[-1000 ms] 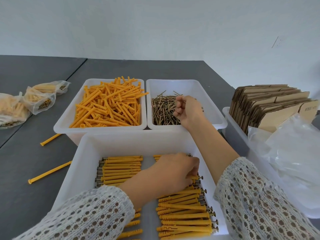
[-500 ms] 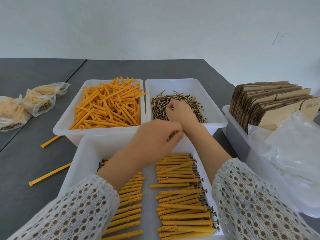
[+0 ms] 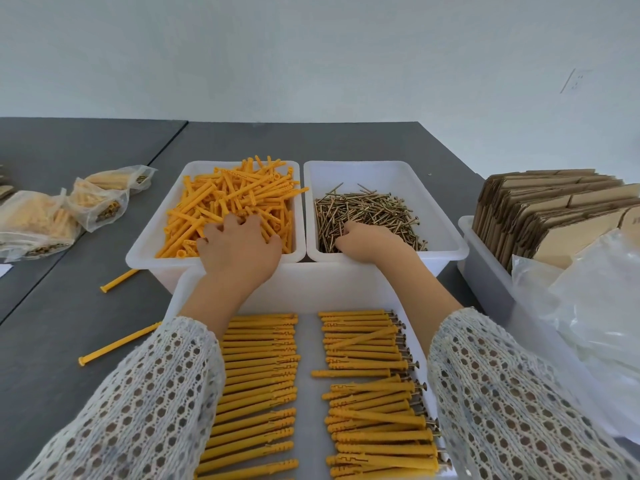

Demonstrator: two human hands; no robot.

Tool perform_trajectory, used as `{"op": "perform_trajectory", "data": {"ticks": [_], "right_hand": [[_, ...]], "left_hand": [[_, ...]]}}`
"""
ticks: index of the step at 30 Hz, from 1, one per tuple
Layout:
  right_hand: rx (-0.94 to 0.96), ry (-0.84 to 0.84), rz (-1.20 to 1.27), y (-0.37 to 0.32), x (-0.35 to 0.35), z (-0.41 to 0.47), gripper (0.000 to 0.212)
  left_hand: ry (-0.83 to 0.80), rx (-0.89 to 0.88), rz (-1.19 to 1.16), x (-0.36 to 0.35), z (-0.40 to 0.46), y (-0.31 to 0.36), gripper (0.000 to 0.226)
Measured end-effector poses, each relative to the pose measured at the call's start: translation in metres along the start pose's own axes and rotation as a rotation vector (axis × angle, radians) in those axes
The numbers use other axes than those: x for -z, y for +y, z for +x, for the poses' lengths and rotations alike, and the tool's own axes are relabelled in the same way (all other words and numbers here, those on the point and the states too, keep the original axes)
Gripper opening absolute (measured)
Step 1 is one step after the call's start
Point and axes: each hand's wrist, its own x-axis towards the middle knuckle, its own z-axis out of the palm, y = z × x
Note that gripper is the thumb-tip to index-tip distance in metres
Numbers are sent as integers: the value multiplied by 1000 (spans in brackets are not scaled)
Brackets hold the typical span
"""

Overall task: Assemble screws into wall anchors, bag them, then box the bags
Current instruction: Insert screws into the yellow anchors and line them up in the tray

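- Since half a second ago the left hand point(image 3: 239, 252) has gone from above the near tray to the bin of loose wall anchors point(image 3: 239, 206), where its spread fingers now rest on the yellow pile; whether they pinch an anchor cannot be told.
- Right hand point(image 3: 367, 242) was already in the bin of screws point(image 3: 367, 211) and sits there yet, fingers curled down into the heap; whether it grips a screw is hidden by its own knuckles.
- Both bins are white plastic and stand side by side on a dark grey table point(image 3: 86, 306), which is made of two slabs with a seam running away at the left.
- Behind the table rises a plain pale wall point(image 3: 311, 57) with a faint mark at upper right.
- Just in front of the bins is a third white tray point(image 3: 311, 285) holding two rows of assembled anchors point(image 3: 367, 375), screw heads showing at the right ends of the right row.
- Two stray anchors point(image 3: 119, 344) lie on the bare table left of the trays.
- At far left lie filled bags point(image 3: 38, 223), cut off by the frame edge, their contents blurred through the plastic.
- At right a grey bin holds flat cardboard boxes point(image 3: 554, 216) on edge, partly covered by crumpled empty bags point(image 3: 588, 313).
- Lacy sleeves point(image 3: 138, 403) cover both forearms and hide the tray's near corners.
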Motion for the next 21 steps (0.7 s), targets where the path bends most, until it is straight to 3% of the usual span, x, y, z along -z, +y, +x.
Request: {"op": "perform_trajectory", "data": {"ticks": [4,11,13,17,21], "right_hand": [[5,-11,20,-2,1,-1,50],[20,72,25,-3,1,-8,30],[3,69,18,-4,1,-11,31],[-11,69,10,-5,2,-12,34],[13,69,-2,-3,1,-10,31]], "left_hand": [[-72,9,72,0,3,4,46],[-74,1,25,0,10,7,44],[-10,3,-50,-2,9,7,37],[340,-102,-275,-8,0,7,24],[389,-186,-458,-11,0,3,15]]}}
